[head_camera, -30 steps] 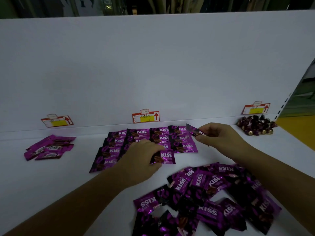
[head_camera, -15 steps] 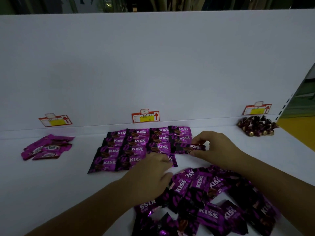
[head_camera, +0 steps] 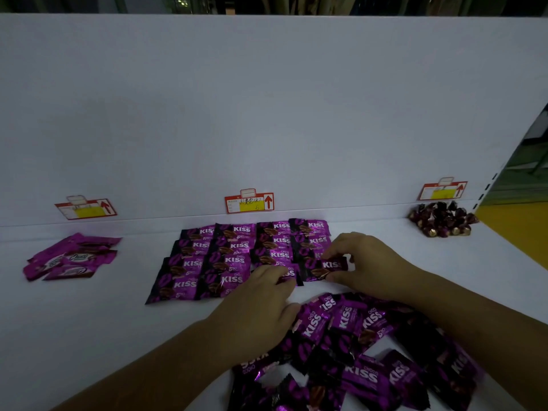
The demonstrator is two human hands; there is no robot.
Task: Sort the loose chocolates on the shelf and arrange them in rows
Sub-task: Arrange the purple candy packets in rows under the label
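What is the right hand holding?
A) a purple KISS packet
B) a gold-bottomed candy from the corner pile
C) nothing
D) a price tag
A: the right hand pinches a purple KISS packet by its end, at the near right corner of the arranged rows.

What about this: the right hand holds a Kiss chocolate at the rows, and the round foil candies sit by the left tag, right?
No. The head view shows the round foil candies by the right tag. The right hand does hold a Kiss chocolate at the rows.
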